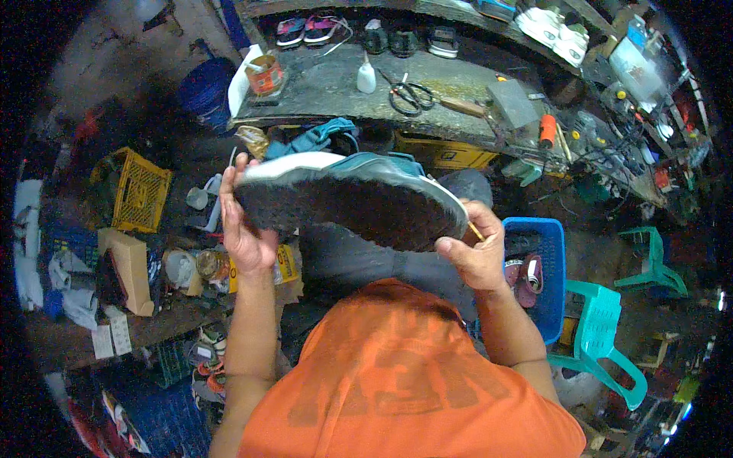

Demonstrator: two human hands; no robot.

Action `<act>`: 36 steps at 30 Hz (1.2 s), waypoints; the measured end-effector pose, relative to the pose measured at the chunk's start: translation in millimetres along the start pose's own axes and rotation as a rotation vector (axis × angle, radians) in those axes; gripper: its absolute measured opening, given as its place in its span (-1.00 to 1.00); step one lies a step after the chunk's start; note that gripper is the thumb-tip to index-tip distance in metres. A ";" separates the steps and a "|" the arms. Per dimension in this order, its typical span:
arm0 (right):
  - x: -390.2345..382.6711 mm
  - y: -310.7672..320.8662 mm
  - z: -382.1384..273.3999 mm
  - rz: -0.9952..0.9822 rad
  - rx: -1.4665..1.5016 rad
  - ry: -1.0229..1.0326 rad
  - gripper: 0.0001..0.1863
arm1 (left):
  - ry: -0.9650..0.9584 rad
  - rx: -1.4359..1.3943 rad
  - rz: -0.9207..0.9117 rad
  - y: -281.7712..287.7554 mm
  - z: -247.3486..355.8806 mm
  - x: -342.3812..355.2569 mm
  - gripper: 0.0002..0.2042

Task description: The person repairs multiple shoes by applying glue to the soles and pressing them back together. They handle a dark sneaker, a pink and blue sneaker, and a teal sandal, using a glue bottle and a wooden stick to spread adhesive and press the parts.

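Note:
In front of my chest, a shoe (359,206) is held up and tipped on its side. Its dark, rough-looking sole faces me, with a white and teal edge along the top. My left hand (250,233) is closed around the shoe's left end, fingers behind it and palm toward me. At the other end my right hand (481,252) pinches the shoe between thumb and fingers. A thin yellowish stick (475,230) also sticks out of the right hand. Teal fabric (324,139) shows just beyond the shoe; whether it belongs to the shoe I cannot tell.
Across the workbench (321,88) ahead lie a tin can (265,74), a white squeeze bottle (366,75), scissors (411,98) and an orange cylinder (547,130). A blue basket (561,282) with shoes and a green plastic chair (599,320) stand right. A yellow crate (143,191) is left.

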State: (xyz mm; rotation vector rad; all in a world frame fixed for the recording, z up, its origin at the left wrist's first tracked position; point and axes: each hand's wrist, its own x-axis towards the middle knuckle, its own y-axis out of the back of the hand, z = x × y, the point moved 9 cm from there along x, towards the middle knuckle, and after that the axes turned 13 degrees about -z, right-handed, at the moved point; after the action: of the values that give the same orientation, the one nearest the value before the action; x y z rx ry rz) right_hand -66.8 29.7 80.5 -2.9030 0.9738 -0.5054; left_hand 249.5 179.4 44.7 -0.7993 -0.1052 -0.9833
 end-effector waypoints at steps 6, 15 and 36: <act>35.2 -28.3 -40.8 -0.290 -0.692 0.043 -0.66 | -0.082 0.694 -0.374 -58.6 21.6 -1.1 -0.27; 59.0 -37.9 -33.3 -0.148 -0.272 -0.075 -0.48 | 0.014 0.982 -0.585 -152.1 13.7 19.1 -0.63; 25.1 -94.7 -76.8 -0.167 -0.501 0.382 -0.85 | 0.055 0.898 -0.435 -145.9 44.4 -9.8 -0.85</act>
State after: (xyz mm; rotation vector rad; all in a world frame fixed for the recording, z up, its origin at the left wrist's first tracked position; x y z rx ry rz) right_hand -17.3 95.9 173.6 -3.4352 1.0250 -0.9849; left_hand 142.4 171.3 153.4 0.0888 -0.6448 -1.2130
